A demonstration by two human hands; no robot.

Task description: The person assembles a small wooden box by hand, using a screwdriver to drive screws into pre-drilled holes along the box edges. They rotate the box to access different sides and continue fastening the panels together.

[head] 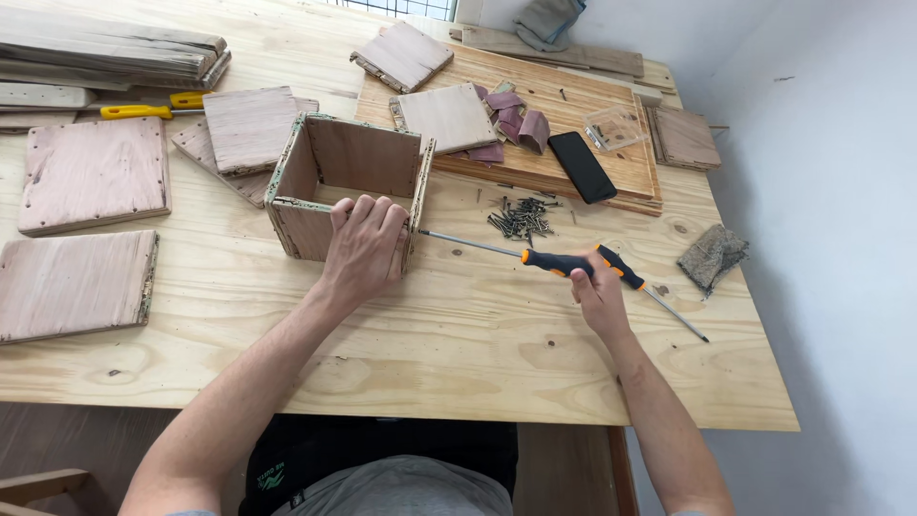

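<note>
An open square box frame of plywood boards stands on the light wooden table. My left hand grips the frame's near wall, fingers hooked over its top edge. My right hand holds a black and orange screwdriver by the handle. Its long shaft points left, and the tip touches the frame's right side. A second screwdriver with a black and orange handle lies on the table under my right hand, its shaft pointing toward the lower right.
A pile of dark screws lies just right of the frame. Behind it a large board carries a black phone, sandpaper pieces, and a clear plastic box. Loose plywood squares cover the left side.
</note>
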